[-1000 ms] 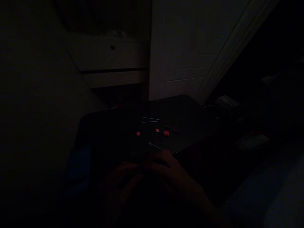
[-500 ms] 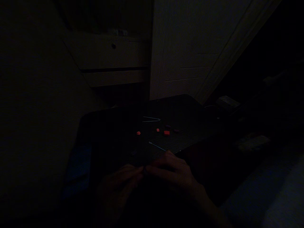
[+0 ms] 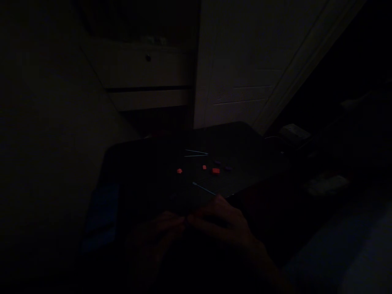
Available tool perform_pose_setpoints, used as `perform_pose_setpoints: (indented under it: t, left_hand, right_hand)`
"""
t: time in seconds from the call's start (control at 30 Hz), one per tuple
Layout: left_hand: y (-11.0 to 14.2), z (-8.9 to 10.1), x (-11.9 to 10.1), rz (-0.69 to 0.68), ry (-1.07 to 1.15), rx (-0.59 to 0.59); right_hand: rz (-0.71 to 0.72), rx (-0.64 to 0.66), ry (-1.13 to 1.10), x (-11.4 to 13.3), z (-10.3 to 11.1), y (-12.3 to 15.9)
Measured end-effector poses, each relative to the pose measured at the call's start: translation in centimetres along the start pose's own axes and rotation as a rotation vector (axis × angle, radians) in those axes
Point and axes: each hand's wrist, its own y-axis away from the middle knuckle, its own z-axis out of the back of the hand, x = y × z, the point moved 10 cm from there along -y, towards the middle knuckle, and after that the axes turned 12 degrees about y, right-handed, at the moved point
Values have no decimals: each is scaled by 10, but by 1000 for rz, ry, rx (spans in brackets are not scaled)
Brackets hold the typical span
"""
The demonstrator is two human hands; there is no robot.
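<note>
The scene is very dark. My left hand [image 3: 159, 230] and my right hand [image 3: 225, 222] meet fingertip to fingertip over the near part of a dark table [image 3: 147, 175]. Both are closed in a pinch; whatever lies between the fingers is too dark to make out. Just beyond my right hand lies a thin bluish stick with a widened tip [image 3: 203, 188]. Farther out are a small orange flower-like piece [image 3: 179, 171], a small pinkish block [image 3: 204, 167], a larger red block [image 3: 216, 171] and two dark purple pieces [image 3: 228, 168].
Metal tweezers [image 3: 196, 153] lie toward the table's far side. A blue flat object [image 3: 102, 216] is at the left edge. Behind stand a drawer front [image 3: 148, 71] and a pale panel [image 3: 232, 61]. Pale box-like things [image 3: 294, 132] sit to the right, beyond the table.
The view has shifted very slightly and grown a little darker. Both hands keep nearly the same place and pinch; the pieces on the table lie as before.
</note>
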Motion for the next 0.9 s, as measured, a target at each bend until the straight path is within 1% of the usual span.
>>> perform_pose_setpoints:
  t: [0.07,0.13,0.3,0.33,0.4,0.47,0.5,0.57,0.63,0.7,0.8,0.9]
  left_hand:
    - [-1,-2,0,-6,24,29]
    - [0,0,-1,-24,30,26]
    - [6,4,6,-53,-29,43]
    - [7,5,9,-48,-35,40]
    - [9,6,11,-49,-34,43]
    - [9,3,9,-70,-20,79]
    - [9,1,7,-83,-8,101]
    - [8,1,4,-110,-14,103]
    - [8,3,2,-138,-72,67]
    - [9,4,1,-159,-134,42]
    - [13,3,0,-207,-210,17]
    - [16,3,-6,-280,-291,-28]
  right_hand:
    - [-35,26,-16,-1,-1,-1]
    - [-58,53,-15,-2,-2,-2]
    - [83,54,54,13,0,-1]
    - [87,56,62,12,-1,0]
    - [87,16,56,7,-2,4]
    - [100,-85,26,3,2,9]
    - [111,-111,3,2,1,11]
    - [14,-131,-78,-10,-3,13]
    - [-138,-129,-166,-24,-7,14]
    - [-228,-128,-226,-30,-10,13]
    - [-262,-131,-263,-29,-12,10]
    - [-251,-171,-249,-26,-10,9]
